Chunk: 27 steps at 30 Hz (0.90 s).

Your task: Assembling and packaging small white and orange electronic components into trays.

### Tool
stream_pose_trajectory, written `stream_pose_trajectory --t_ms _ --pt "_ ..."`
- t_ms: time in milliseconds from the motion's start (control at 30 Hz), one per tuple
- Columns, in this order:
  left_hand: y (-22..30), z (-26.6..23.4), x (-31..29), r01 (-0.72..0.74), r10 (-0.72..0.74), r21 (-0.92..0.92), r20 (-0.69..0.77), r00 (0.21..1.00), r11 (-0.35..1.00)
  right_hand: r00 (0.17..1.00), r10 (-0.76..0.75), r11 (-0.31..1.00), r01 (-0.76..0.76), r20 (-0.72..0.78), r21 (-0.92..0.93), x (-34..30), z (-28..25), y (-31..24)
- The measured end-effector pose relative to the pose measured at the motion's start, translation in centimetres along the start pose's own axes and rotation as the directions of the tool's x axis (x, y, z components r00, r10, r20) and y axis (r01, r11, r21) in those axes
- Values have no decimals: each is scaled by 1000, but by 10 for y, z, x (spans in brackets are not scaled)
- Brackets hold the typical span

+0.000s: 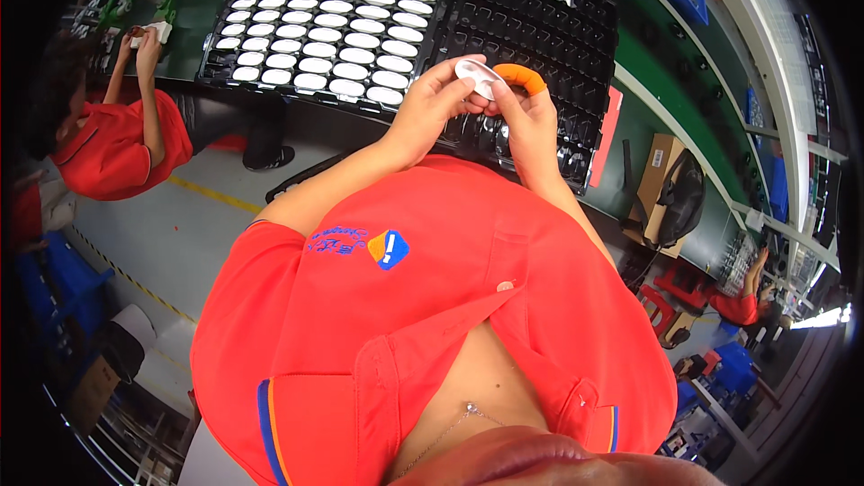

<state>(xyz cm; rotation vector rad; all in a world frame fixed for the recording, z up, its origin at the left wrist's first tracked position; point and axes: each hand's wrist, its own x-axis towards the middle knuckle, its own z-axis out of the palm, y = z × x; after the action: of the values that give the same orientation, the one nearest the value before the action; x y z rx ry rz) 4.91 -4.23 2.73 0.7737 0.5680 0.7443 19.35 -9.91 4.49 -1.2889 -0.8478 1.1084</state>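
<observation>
The left hand comes in from eight o'clock, wrist bent, thumb and fingers pinching the white oval piece. The right hand meets it from four o'clock, thumb at the piece's edge, an orange wrap about its fingers. Hands together, both closed on the piece, which sits between their fingertips. It looks smooth and shallowly hollowed. At ten o'clock from it, the left tray carries rows of glossy white ovals; at two, the right tray is shiny black plastic, ridged with pockets.
</observation>
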Motion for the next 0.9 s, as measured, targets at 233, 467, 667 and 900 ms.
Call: stream_pose_trajectory --t_ms 233,467,667,900 --pt "1 -1 0 19 -19 89 0 1000 996 1000 17 1000 -17 -6 -14 6 -4 0" --pt "3 2 -4 7 -2 119 -43 999 993 989 -146 928 141 13 -345 7 -5 2" --pt "5 -20 -1 -138 160 603 17 987 786 964 -225 773 266 143 -575 10 -6 3" --pt "6 -56 -16 -330 192 857 274 942 396 942 -88 572 314 324 -758 3 12 14"
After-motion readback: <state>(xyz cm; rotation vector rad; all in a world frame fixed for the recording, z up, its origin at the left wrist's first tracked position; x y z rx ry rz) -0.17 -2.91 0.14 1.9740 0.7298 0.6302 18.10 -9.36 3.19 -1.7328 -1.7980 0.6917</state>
